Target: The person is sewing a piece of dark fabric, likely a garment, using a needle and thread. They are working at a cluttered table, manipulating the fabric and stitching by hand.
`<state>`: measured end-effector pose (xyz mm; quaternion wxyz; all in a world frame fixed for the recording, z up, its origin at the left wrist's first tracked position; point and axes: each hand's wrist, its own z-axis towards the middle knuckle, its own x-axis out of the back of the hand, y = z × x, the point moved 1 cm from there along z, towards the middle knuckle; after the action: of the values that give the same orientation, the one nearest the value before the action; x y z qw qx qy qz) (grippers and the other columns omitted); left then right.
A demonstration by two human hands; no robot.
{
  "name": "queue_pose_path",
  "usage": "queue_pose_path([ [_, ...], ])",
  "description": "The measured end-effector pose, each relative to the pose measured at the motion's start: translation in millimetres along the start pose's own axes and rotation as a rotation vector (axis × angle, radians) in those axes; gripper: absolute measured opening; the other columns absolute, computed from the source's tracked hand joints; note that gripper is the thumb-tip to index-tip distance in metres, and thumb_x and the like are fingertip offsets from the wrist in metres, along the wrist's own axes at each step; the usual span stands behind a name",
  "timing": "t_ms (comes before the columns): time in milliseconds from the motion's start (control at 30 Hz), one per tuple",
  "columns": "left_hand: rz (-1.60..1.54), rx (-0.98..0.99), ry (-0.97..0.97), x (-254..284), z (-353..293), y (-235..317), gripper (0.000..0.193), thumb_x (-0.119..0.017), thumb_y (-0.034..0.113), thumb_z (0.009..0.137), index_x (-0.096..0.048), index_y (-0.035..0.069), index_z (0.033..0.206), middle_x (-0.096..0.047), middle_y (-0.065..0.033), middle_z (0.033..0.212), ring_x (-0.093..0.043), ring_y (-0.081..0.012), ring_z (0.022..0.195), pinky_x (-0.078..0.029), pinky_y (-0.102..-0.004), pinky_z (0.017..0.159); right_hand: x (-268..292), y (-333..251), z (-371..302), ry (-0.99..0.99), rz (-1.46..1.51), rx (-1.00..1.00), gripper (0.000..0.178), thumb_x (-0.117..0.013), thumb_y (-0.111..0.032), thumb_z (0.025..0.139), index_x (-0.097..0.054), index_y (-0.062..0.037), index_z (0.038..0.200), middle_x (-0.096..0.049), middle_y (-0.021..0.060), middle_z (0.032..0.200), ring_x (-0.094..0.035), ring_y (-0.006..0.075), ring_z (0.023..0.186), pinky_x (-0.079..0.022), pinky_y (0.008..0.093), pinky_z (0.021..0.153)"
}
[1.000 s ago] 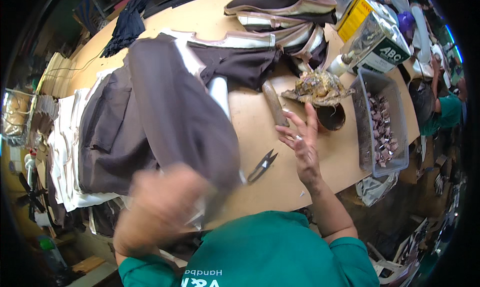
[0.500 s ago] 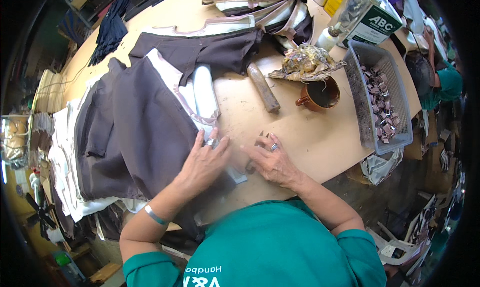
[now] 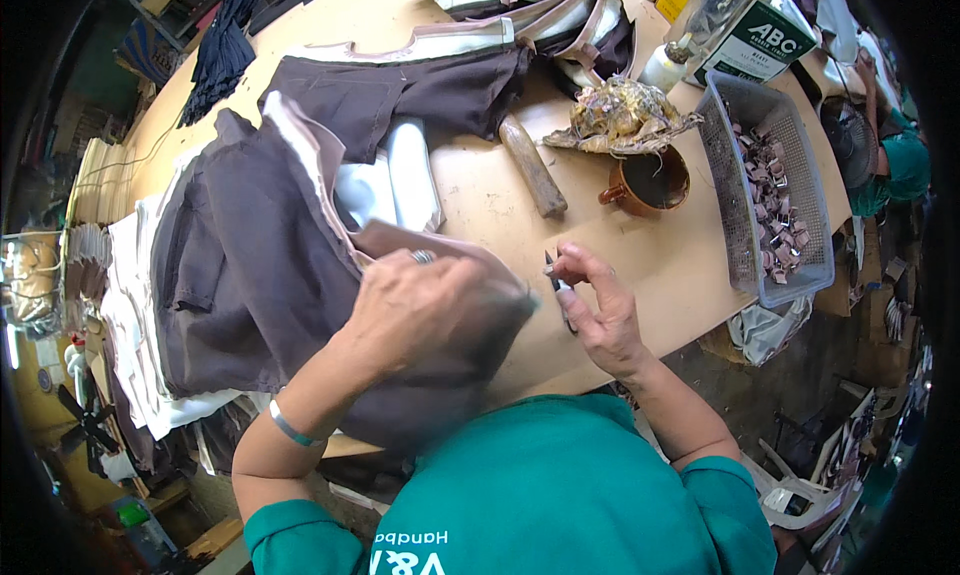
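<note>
My left hand [image 3: 410,300] grips the upper edge of a dark brown fabric panel [image 3: 270,235] with a pinkish-tan edging, lifting its right end off the table; that end is smeared by motion. In my right hand [image 3: 605,320], just right of the lifted end, is a pair of small dark scissors [image 3: 553,275], tips pointing up and away, partly hidden by the fingers. Beyond the lifted edge lies a folded white piece [image 3: 408,175]. Another dark brown panel [image 3: 400,95] with pale edging rests farther back.
A worn wooden stick [image 3: 532,170], a brown mug [image 3: 645,182] with dark contents and a clump of yellowish glue-like scraps [image 3: 625,120] stand past my right hand. At right is a grey mesh basket [image 3: 735,245] of small tan pieces with metal. Behind stand a tin [image 3: 755,40] and stacked panels [image 3: 540,15].
My left hand has raised the panel's edge and pulled it to the right, over the table's near part. My right hand has moved right, turning the scissors upward.
</note>
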<state>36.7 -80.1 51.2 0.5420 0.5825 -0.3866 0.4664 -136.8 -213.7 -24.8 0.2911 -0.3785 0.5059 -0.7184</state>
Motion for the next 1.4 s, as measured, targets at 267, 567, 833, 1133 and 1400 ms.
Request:
queue_pose_path([
  [267, -0.351, 0.249, -0.048, 23, 8, 9, 0.018, -0.060, 0.015, 0.076, -0.062, 0.006, 0.091, -0.063, -0.0092, 0.075, -0.060, -0.0237, 0.065, -0.042, -0.0323, 0.062, -10, -38, 27, -0.087, 0.395, -0.138, 0.048, -0.055, 0.002, 0.081, -0.040, -0.0063, 0.126, -0.053, 0.0075, 0.096, -0.055, 0.0129, 0.086, -0.047, 0.0242, 0.075],
  [567, -0.286, 0.186, -0.028, 18, 9, 18, 0.014, -0.059, 0.020, 0.081, -0.059, 0.007, 0.086, -0.061, -0.0076, 0.072, -0.056, -0.0244, 0.064, -0.036, -0.0335, 0.063, -16, -45, 24, -0.061, 0.470, -0.186, 0.044, -0.054, -0.005, 0.085, -0.040, -0.0059, 0.126, -0.056, 0.0080, 0.092, -0.055, 0.0114, 0.083, -0.047, 0.0238, 0.072],
  [833, -0.235, 0.130, -0.011, -5, 0, 18, 0.014, -0.062, 0.021, 0.079, -0.058, 0.009, 0.084, -0.061, -0.0042, 0.069, -0.057, -0.0212, 0.062, -0.035, -0.0316, 0.063, 1, -19, 31, 0.022, -0.066, -0.007, 0.041, -0.057, -0.004, 0.080, -0.045, -0.0044, 0.119, -0.057, 0.0125, 0.086, -0.057, 0.0222, 0.074, -0.048, 0.0298, 0.067],
  [1133, -0.346, 0.191, 0.094, -27, -8, 12, 0.019, -0.069, 0.016, 0.072, -0.054, 0.009, 0.083, -0.061, -0.0015, 0.092, -0.059, -0.0128, 0.073, -0.036, -0.0293, 0.064, -1, 16, -14, -0.184, -0.841, -0.005, 0.060, -0.062, -0.001, 0.068, -0.038, -0.0054, 0.123, -0.049, 0.0149, 0.086, -0.052, 0.0302, 0.081, -0.045, 0.0384, 0.071],
  [1400, -0.463, 0.094, -0.030, -18, -11, 7, 0.021, -0.067, 0.007, 0.070, -0.058, 0.009, 0.090, -0.063, -0.0007, 0.089, -0.059, -0.0125, 0.075, -0.031, -0.0263, 0.065, 14, 6, -2, -0.243, -0.301, -0.114, 0.056, -0.046, 0.009, 0.067, -0.041, -0.0021, 0.122, -0.048, 0.0159, 0.089, -0.053, 0.0275, 0.081, -0.045, 0.0303, 0.071],
])
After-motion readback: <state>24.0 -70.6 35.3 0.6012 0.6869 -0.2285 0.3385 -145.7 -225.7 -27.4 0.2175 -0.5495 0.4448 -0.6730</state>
